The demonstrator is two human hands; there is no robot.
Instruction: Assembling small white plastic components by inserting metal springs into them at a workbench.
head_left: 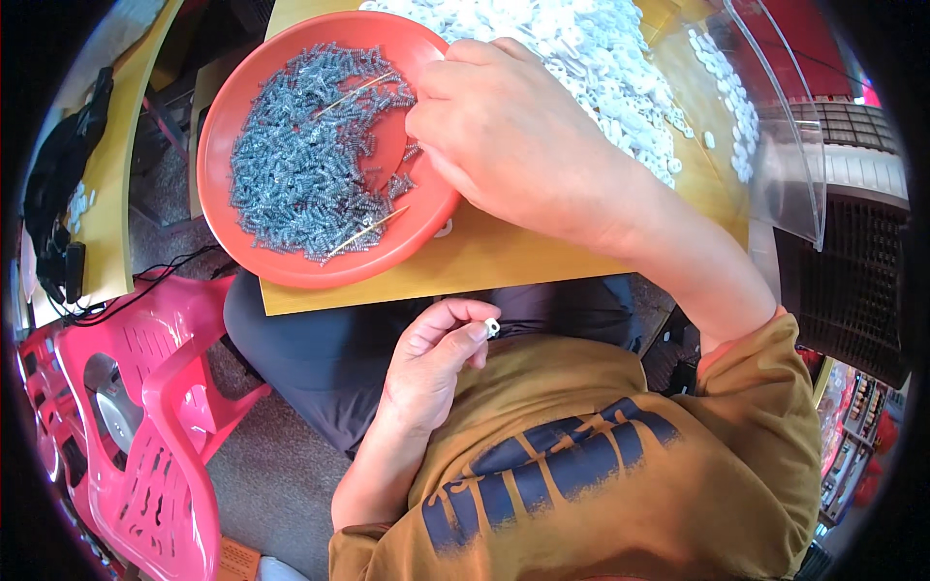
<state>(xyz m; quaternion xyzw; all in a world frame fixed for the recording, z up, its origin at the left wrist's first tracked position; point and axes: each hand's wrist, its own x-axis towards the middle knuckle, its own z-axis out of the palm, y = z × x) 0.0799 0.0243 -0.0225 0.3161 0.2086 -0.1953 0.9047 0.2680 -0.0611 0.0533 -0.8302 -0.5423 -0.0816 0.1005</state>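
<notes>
Close to my lap, my left hand (431, 373) pinches a small white plastic piece (493, 327) with a dark hole in it, between thumb and forefinger. A round red plastic plate (281, 272) rests at the table's near left and bears a heap of small grey metal springs (305, 150). Over the plate's right side is my right hand (509, 131), its fingers curled together and pointing down by a few loose springs. The back of the hand hides its fingertips, so what they grip cannot be seen. Two thin wooden sticks (366, 233) lie among the springs.
Many white plastic pieces (581, 58) are piled on the yellow table (542, 254) behind my right hand. A clear plastic panel (790, 126) stands at the right. To the left are a pink plastic chair (160, 416) and another table (114, 218) with a black item on it.
</notes>
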